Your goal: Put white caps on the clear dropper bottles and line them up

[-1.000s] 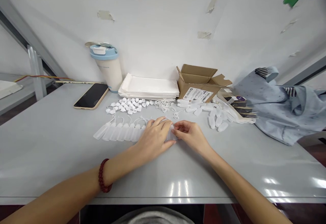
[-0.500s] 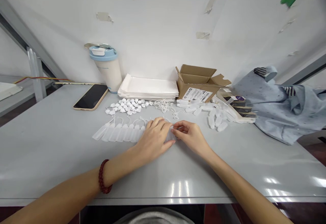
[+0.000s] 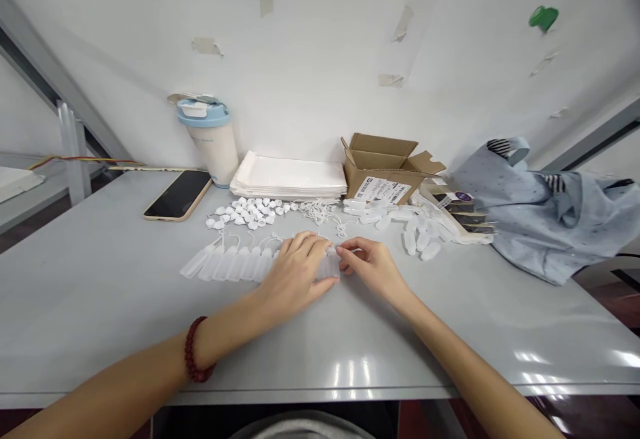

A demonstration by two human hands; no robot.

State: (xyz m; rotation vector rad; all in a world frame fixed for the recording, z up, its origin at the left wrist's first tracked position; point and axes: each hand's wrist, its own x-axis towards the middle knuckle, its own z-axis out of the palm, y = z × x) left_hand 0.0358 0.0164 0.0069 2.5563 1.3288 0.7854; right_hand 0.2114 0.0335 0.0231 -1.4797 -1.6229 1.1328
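Resting left hand point(image 3: 295, 269) spread over translucent plastic tubes point(image 3: 231, 264), holding right hand point(image 3: 373, 264) curled at row's right end, not showing whether pinching; risking skewed tubes by overpressing.

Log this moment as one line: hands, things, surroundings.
left hand: laid over row of translucent tubes | right hand: fingertips at row's right end | beyond: white caps, white cords, open cardboard box

The grey table point(image 3: 320, 349) bears a phone point(image 3: 179, 195) and translucent tubes point(image 3: 233, 264) toward ten o'clock, white stack point(image 3: 295, 176) at twelve, carton point(image 3: 383, 189) at one.
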